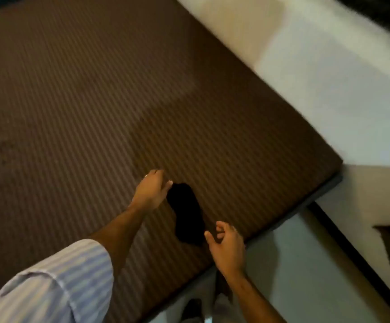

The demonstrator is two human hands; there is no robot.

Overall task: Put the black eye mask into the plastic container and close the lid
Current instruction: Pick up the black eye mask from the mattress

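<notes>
So the big brown striped bed cover (96,101) fills most of the view, and the soft black fabric eye mask (186,213) lies flat near its near-right edge, long axis running from far-left to near-right. Left hand (151,192) hovers loosely open at its far end, right hand (226,245) spread open at the near end, probably bracketing it for a pickup. No plastic container visible.

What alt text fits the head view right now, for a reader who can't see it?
A black eye mask lies on a brown striped bed near its corner, with the left hand at its far end and the right hand, fingers spread, at its near end. No plastic container is visible.
</notes>
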